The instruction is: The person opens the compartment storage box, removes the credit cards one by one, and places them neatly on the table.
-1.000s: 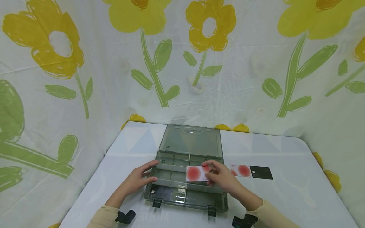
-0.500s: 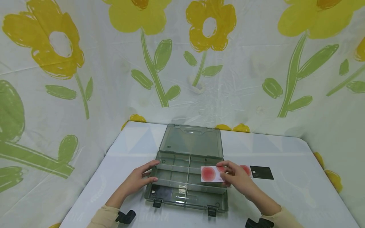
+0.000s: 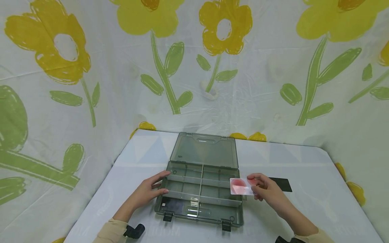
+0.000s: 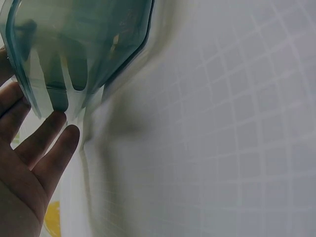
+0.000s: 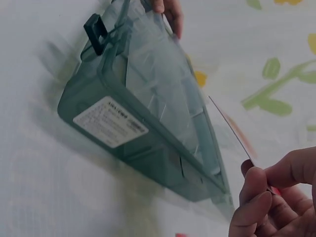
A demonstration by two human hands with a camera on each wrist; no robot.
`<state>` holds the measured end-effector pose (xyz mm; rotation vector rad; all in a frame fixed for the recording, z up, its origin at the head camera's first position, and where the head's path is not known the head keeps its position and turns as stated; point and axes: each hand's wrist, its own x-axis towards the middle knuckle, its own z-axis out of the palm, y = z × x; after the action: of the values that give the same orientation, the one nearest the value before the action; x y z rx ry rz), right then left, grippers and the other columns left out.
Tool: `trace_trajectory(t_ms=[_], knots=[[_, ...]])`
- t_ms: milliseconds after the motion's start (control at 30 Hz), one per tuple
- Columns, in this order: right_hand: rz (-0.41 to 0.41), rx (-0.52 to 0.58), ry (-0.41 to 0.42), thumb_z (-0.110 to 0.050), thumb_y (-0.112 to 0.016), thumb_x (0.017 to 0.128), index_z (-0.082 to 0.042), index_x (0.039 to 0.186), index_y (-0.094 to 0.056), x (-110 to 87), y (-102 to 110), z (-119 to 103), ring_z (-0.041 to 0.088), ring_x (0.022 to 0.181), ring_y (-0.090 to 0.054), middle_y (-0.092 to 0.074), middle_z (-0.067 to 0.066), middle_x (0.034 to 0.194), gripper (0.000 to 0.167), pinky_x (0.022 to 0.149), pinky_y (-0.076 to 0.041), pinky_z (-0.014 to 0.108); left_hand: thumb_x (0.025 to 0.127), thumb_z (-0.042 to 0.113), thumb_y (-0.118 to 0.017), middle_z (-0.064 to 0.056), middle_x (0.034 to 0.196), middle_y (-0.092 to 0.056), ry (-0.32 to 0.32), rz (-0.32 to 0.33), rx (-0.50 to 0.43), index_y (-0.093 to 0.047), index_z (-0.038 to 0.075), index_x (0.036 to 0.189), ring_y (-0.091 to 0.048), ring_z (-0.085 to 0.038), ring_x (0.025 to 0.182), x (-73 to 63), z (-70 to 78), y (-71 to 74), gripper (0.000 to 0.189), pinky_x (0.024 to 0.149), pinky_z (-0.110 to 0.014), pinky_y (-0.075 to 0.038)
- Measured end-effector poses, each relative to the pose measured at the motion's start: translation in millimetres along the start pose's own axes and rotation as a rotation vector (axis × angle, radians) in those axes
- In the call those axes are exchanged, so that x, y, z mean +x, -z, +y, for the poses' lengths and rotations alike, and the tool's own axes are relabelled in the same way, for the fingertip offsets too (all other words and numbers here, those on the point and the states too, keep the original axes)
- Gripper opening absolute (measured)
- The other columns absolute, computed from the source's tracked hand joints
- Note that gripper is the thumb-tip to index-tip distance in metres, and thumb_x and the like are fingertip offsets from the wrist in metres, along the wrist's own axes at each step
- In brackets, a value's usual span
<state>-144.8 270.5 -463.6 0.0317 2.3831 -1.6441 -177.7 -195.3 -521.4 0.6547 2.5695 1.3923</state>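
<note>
My right hand (image 3: 265,190) pinches a white card (image 3: 238,186) with red circles between thumb and fingers. The card is held over the right edge of a grey-green translucent organizer box (image 3: 199,221), and the right wrist view shows it edge-on, above the rim. My left hand (image 3: 151,188) lies against the box's left side, thumb and fingers spread, fingertips touching the wall in the left wrist view. A dark VIP card (image 3: 172,205) lies in the front left compartment. On the table, a black card (image 3: 283,184) is partly covered by my right hand.
The box's lid (image 3: 203,150) is swung back flat behind it, and two dark latches (image 3: 226,225) stick out in front. Dividers split the inside into several compartments. Beyond the white table (image 3: 319,202) hangs a flower-printed curtain (image 3: 252,84).
My right hand has carried the red-circled card rightward, from over the middle of the box to its right edge. It now hides the second red-and-white card on the table. My left hand stays put.
</note>
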Motion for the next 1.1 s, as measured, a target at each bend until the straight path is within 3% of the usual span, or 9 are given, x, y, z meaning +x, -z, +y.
trace_trajectory(t_ms=[367,600,933,1100], knots=[[0.015,0.033,0.008,-0.016,-0.066,0.1,0.0,0.141,-0.049,-13.0,34.7,18.3,0.019,0.075,-0.059,-0.064,0.013,0.1,0.046,0.064,-0.055,0.028,0.092,0.035,-0.075,-0.016,0.158,-0.041,-0.002,0.004,0.011,-0.048,0.01,0.152,-0.04,-0.04,0.144,-0.5,-0.6,0.2,0.07,0.11,-0.047,-0.048],[0.047,0.0,-0.043,-0.021,-0.068,0.099,0.001,0.143,-0.045,-14.6,50.2,36.5,0.017,0.075,-0.058,-0.065,0.01,0.106,0.054,0.064,-0.054,0.027,0.092,0.033,-0.076,-0.016,0.158,-0.041,0.0,0.008,0.011,-0.048,0.011,0.152,-0.04,-0.04,0.143,-1.1,-1.4,0.5,0.07,0.11,-0.047,-0.048],[0.068,-0.122,-0.16,-0.018,-0.077,0.091,-0.002,0.133,-0.056,-4.4,42.8,64.3,0.02,0.069,-0.055,-0.058,0.006,0.086,0.05,0.056,-0.047,0.026,0.092,0.034,-0.075,-0.017,0.158,-0.041,0.004,-0.002,0.004,-0.047,0.008,0.152,-0.04,-0.041,0.144,-0.9,-1.9,0.2,0.071,0.11,-0.048,-0.048],[0.13,-0.269,-0.152,-0.016,-0.079,0.088,-0.003,0.126,-0.061,-2.0,32.8,68.3,0.019,0.072,-0.058,-0.063,0.006,0.092,0.045,0.055,-0.049,0.026,0.092,0.035,-0.075,-0.016,0.158,-0.041,0.002,0.0,0.0,-0.047,0.009,0.152,-0.04,-0.04,0.144,-0.3,0.1,0.5,0.072,0.11,-0.048,-0.048]])
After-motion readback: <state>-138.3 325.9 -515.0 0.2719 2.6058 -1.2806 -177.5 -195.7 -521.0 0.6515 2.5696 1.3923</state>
